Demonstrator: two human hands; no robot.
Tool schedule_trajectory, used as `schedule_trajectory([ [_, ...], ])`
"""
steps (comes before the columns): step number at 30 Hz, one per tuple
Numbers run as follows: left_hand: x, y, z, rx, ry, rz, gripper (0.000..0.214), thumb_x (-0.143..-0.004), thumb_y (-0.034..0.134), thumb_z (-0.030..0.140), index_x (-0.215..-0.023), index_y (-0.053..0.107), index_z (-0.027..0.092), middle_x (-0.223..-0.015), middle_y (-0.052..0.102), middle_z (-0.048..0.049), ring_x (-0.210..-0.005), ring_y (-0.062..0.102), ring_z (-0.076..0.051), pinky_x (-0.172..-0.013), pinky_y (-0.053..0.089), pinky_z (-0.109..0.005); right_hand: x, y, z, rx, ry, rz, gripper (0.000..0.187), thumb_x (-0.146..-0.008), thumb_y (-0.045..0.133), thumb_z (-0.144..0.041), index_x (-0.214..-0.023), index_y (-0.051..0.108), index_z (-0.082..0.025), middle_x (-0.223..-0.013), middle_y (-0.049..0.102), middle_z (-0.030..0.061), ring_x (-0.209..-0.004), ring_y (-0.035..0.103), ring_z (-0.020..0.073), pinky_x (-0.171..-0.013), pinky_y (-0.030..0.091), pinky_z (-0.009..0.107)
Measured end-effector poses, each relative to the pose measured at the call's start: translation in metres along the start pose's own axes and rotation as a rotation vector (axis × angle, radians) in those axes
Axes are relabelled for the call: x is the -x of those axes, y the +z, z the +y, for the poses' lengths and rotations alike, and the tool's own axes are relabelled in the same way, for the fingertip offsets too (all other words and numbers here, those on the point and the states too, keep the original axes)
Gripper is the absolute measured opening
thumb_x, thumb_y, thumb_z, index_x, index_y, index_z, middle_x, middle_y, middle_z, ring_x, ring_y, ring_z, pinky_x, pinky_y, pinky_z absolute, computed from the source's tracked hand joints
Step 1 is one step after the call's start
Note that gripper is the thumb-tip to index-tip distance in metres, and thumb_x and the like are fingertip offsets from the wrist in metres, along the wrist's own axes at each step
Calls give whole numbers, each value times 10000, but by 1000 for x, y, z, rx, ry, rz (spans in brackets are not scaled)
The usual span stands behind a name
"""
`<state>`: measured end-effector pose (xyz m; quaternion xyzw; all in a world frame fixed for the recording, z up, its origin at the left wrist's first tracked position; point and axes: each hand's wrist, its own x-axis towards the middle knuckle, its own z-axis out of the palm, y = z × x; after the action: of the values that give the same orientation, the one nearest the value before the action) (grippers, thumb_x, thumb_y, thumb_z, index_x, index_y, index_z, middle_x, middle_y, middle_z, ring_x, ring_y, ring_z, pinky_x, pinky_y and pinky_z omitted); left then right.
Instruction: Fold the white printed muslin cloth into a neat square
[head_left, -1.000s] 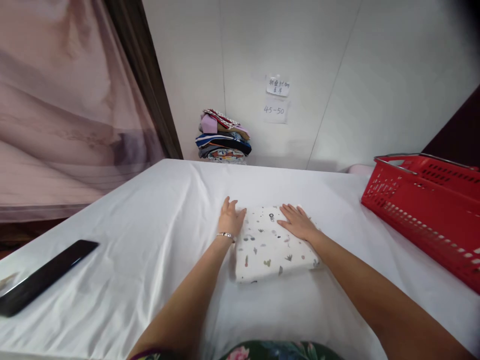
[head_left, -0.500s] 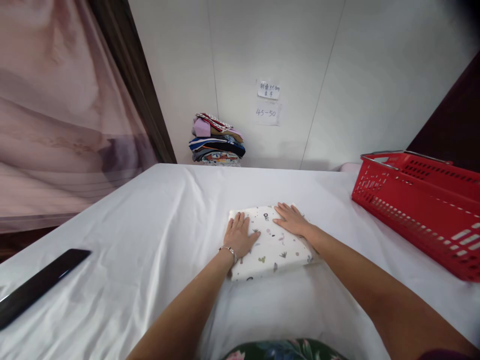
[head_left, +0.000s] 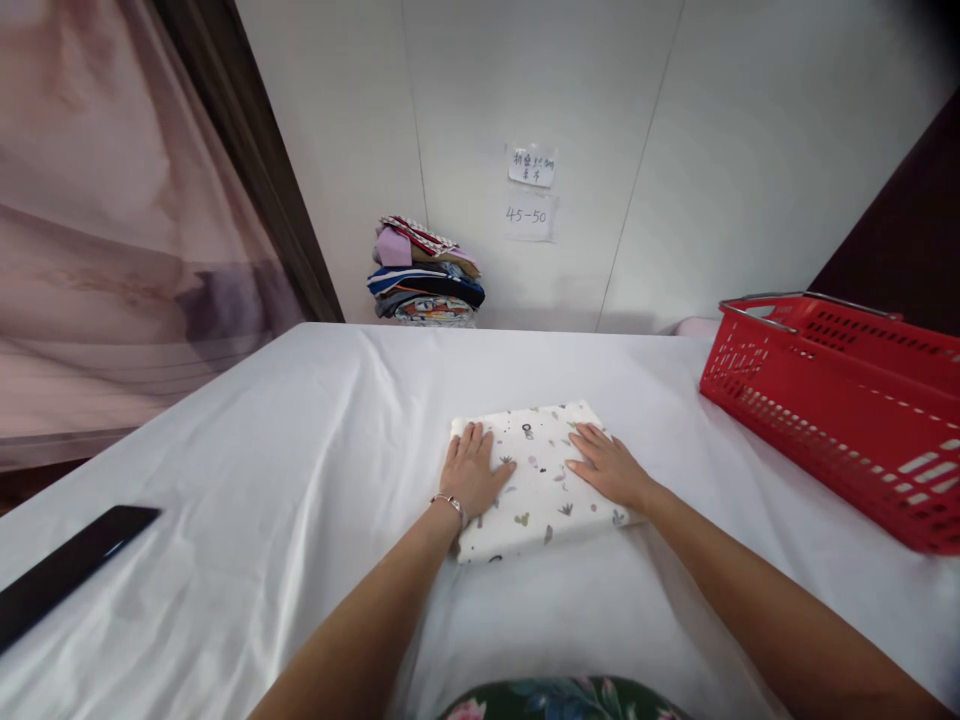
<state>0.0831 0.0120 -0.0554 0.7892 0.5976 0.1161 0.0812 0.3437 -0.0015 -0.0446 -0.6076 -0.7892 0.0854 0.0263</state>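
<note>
Cloth [head_left: 536, 485], folded, beneath both hands [head_left: 474, 474], one towards each side, both flat and outspread, apparently without grip.

Under the left hand [head_left: 472, 470] and the right hand [head_left: 609, 466], the folded white printed fabric rectangle [head_left: 536, 490] lies on the white cloth-draped counter [head_left: 292, 450]. Well left of the left hand lies a flat black oblong object [head_left: 71, 570]. Right of the right hand sits the red perforated plastic basket [head_left: 840, 400]. Beyond the left hand, behind the counter's far edge, rises the multicoloured stack of folded fabrics [head_left: 427, 275]; on the pale flat wall [head_left: 600, 100] ahead of both hands hang two white paper sheets [head_left: 532, 168].
</note>
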Motion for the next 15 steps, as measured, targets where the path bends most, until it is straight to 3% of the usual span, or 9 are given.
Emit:
schedule_trajectory([
  [6, 1, -2, 0, -13, -4, -4, 709, -810, 307, 601, -1342, 349, 133, -1464, 184, -96, -1356, 92, -231, -1100, 71, -398, 3, -12, -1, -100, 15, -32, 601, -857, 230, -584, -1366, 301, -272, -1480, 155, 11, -1354, 83, 226, -1069, 142, 462],
  [9, 1, -2, 0, -13, -5, 0, 709, -813, 293, 606, -1345, 345, 139, -1464, 182, -92, -1356, 93, -224, -1097, 74, -399, 19, -16, -4, -136, 10, 50, 591, -871, 227, -556, -1361, 324, -240, -1459, 227, 34, -1351, 108, 214, -1084, 94, 456],
  [12, 1, -1, 0, -14, 0, -7, 714, -811, 293, 608, -1347, 343, 138, -1464, 180, -93, -1357, 90, -221, -1097, 73, -395, 39, -11, -12, -67, -92, 141, 576, -878, 230, -539, -1356, 344, -239, -1440, 276, 41, -1347, 135, 220, -1089, 60, 455],
  [15, 1, 0, -1, -12, -4, -10, 718, -811, 298, 606, -1350, 339, 133, -1465, 173, -95, -1357, 83, -222, -1098, 69, -395, 53, 0, -22, -13, -211, 80, 583, -878, 226, -546, -1364, 334, -243, -1441, 269, 43, -1338, 172, 223, -1085, 111, 445],
])
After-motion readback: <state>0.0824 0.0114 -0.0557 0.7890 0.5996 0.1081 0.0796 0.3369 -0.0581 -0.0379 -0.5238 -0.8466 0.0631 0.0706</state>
